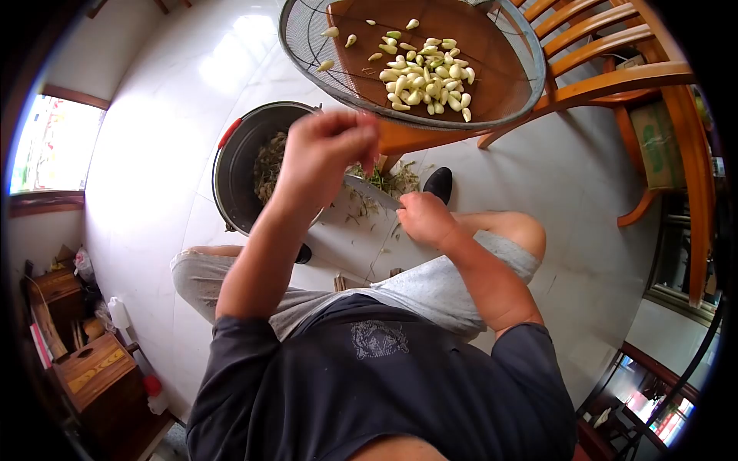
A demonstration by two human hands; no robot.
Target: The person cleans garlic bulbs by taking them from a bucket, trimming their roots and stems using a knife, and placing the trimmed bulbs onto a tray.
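My right hand (427, 220) is closed round the handle of a knife (372, 191), whose blade points left across my front. My left hand (327, 154) is raised over the bucket's right side, close to the sieve's near rim. Its fingers are curled together and blurred, so whatever they may hold cannot be made out. Peeled garlic cloves (427, 77) lie heaped in a round mesh sieve (307, 27), with a few scattered to the left. Below and left of the sieve stands a dark metal bucket (223, 180) with a red handle grip, containing peelings (269, 165).
A wooden chair (607, 88) supports the sieve. Green and dry trimmings (396, 178) litter the tiled floor (169, 146) beside my dark shoe (439, 184). A wooden box (96, 369) is at lower left, and a cardboard box (657, 146) is at right.
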